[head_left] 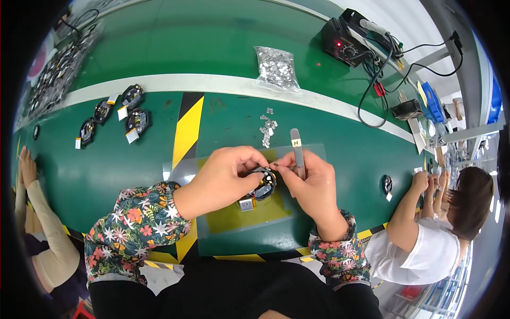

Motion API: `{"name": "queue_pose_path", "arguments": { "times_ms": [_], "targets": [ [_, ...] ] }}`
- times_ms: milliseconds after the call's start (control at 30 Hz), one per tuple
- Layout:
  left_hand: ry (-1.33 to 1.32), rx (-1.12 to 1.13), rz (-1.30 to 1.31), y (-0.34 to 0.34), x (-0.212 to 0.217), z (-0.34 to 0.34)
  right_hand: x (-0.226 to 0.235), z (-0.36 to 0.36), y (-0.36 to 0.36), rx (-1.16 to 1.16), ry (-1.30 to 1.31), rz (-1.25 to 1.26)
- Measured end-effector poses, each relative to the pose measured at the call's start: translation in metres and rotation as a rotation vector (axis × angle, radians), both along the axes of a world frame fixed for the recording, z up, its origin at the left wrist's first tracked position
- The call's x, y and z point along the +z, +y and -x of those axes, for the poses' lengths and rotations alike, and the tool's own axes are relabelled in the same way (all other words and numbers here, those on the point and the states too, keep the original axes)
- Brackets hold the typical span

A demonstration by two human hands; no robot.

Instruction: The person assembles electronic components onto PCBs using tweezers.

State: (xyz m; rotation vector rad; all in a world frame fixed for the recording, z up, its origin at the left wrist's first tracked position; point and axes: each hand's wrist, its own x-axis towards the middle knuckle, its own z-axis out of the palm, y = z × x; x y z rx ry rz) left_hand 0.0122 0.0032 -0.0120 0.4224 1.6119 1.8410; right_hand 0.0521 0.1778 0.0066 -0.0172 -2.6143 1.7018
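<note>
My left hand (pixel 226 173) is closed on the rim of a round black housing (pixel 268 189) with a circuit board in it. A small silver battery (pixel 246 204) hangs from the housing's near side. In my right hand (pixel 316 183) is a pair of grey tweezers (pixel 296 143), its blunt end pointing up and away. My right thumb and forefinger pinch together at the housing's far right edge, close to the left fingertips; whatever is between them is too small to make out. Under the housing lies a yellow sheet (pixel 223 219) on a clear mat.
Small metal pieces (pixel 266 129) lie loose beyond my hands, below a bag of similar pieces (pixel 277 68). Several round housings (pixel 137 122) with batteries sit at left. A soldering station (pixel 342 42) stands far right, cables trailing. People work on both sides, one in a white shirt (pixel 419 250).
</note>
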Motion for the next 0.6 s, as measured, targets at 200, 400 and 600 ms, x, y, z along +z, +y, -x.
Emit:
{"name": "queue_pose_path", "arguments": {
  "times_ms": [200, 400, 600],
  "targets": [
    [0.009, 0.026, -0.032, 0.001, -0.003, -0.001, -0.004, -0.006, -0.007, 0.042, 0.098, 0.011],
    [0.044, 0.069, -0.051, 0.003, -0.005, -0.001, -0.012, -0.007, -0.011, 0.05, 0.139, 0.03],
    [-0.017, 0.022, -0.017, 0.001, -0.002, 0.0, -0.012, -0.009, -0.014, 0.022, 0.204, -0.022]
  ]
}}
